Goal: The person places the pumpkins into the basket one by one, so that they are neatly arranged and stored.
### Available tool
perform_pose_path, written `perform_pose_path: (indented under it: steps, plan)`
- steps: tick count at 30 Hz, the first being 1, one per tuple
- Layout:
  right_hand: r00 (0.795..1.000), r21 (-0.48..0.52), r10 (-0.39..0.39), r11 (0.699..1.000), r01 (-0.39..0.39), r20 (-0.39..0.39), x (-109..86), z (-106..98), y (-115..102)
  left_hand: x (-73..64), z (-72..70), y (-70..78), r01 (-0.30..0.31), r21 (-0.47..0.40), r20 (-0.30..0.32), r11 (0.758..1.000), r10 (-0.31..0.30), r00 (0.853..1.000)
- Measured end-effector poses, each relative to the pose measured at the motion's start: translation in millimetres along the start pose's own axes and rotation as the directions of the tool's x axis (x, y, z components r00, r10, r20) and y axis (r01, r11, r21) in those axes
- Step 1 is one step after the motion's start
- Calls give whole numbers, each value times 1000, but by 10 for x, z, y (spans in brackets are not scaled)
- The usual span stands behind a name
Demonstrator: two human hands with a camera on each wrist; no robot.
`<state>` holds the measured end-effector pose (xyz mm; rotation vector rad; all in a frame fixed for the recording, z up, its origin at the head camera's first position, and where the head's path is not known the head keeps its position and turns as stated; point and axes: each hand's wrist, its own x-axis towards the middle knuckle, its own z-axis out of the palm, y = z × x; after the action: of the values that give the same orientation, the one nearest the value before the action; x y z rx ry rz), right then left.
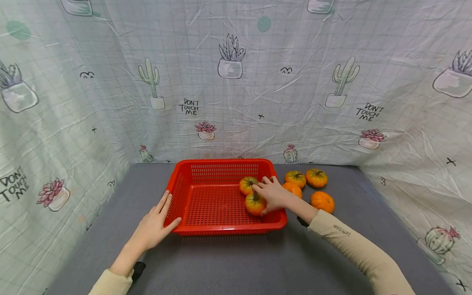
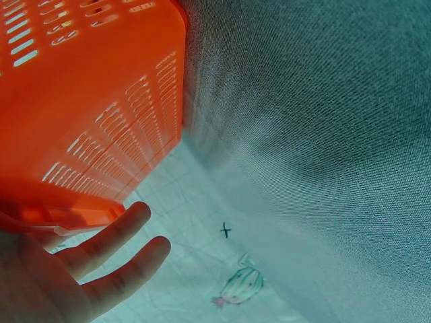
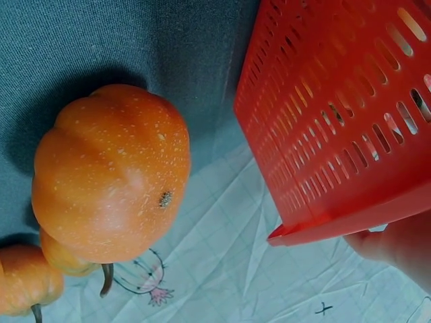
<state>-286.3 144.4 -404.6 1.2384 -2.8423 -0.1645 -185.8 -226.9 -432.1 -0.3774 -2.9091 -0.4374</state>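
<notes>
A red plastic basket [image 1: 217,228] with slotted walls stands on the grey table. My left hand [image 1: 153,225] rests on its left rim with the fingers extended; in the left wrist view two straight fingers [image 2: 111,279] show beside the rim. Reaching over the right wall, my right hand [image 1: 273,195] curls its thumb and fingers about a small orange-green pumpkin [image 1: 254,205] inside the basket. Just behind that one lies another small pumpkin [image 1: 246,184], close to the fingertips. In the right wrist view most of this hand is hidden behind the basket's rim.
Right of the basket sit several more small pumpkins: an orange one [image 1: 322,202] beneath the right forearm's far side, another [image 1: 293,188] by the basket wall, and two greenish ones [image 1: 295,178] [image 1: 316,178] farther back. A patterned cloth [image 1: 236,123] hangs behind the table [image 1: 228,266].
</notes>
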Motion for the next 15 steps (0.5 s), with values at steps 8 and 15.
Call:
perform_pose_path:
  steps: [8, 15]
  plan:
    - [1000, 14, 16, 1000, -16, 19, 12, 2, 11, 16, -5, 3, -4, 4, -5, 1000, 4, 1000]
    - [996, 49, 0, 999, 4, -86, -60, -9, -3, -11, 6, 1, 2, 3, 3, 1000, -2, 1000]
